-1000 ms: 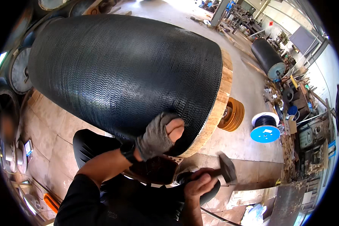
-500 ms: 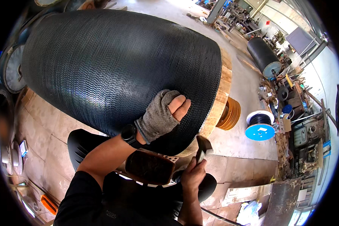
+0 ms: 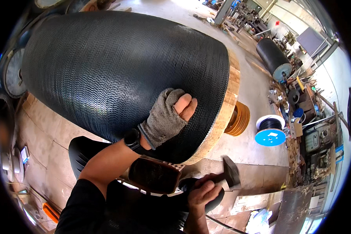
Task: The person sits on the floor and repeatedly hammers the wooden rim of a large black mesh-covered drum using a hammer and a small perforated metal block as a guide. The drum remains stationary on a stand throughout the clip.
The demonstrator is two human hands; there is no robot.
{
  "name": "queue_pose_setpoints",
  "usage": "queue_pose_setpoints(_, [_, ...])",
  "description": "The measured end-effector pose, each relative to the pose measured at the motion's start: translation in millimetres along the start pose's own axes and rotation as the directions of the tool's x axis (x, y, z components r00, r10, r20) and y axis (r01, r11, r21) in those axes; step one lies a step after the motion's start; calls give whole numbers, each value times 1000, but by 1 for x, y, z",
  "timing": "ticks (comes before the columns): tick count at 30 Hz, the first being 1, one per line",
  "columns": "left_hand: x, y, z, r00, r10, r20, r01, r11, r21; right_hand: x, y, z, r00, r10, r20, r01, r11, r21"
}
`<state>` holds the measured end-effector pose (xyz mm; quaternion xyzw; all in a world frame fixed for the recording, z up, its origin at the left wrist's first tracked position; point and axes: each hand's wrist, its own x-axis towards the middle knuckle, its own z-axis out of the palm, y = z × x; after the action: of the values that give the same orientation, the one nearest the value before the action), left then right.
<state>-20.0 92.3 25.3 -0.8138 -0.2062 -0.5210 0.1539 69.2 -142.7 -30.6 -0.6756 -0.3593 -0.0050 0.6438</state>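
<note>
A large black roller (image 3: 117, 66), its surface covered in fine ridged rows, fills the space before me. A pale wooden ring (image 3: 231, 89) edges its right end. My left hand (image 3: 167, 117), in a grey glove with bare fingertips, rests closed on the roller near that end; whatever its curled fingers grip is hidden. Lower right, by my knee, my right hand (image 3: 204, 193) is bare and wrapped round the handle of a hammer (image 3: 231, 172). The dark metal head points to the right, apart from the roller.
A rusty brown tray (image 3: 152, 175) sits between my legs, under the roller. Beyond the wooden ring is an orange-brown grooved part (image 3: 238, 119). A blue-and-white cable spool (image 3: 270, 136) stands on the floor to the right. Another black roller (image 3: 272, 56) lies farther back.
My right hand has swung the hammer away from the roller's wooden end, down and to the right. My left hand has stayed nearly in place on the roller.
</note>
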Motion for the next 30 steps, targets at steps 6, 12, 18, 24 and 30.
queue_pose_setpoints(6, [10,-8,-1,1000,17,-24,-17,1000,-3,5,47,3,987,30,156,43,894,-445])
queue_pose_setpoints(12, [23,-16,2,1000,5,21,-6,997,82,-13,42,-15,977,81,199,-3,932,-363])
queue_pose_setpoints(18, [-11,44,-16,999,-25,39,38,917,-398,-18,35,-15,983,86,163,-46,972,-232])
queue_pose_setpoints(24, [-50,96,-10,982,-108,153,173,838,-517,-13,39,-18,968,152,200,-111,973,-203])
queue_pose_setpoints(30, [-41,94,-13,952,-149,266,260,854,-451,-6,35,-19,952,202,229,-158,968,-198])
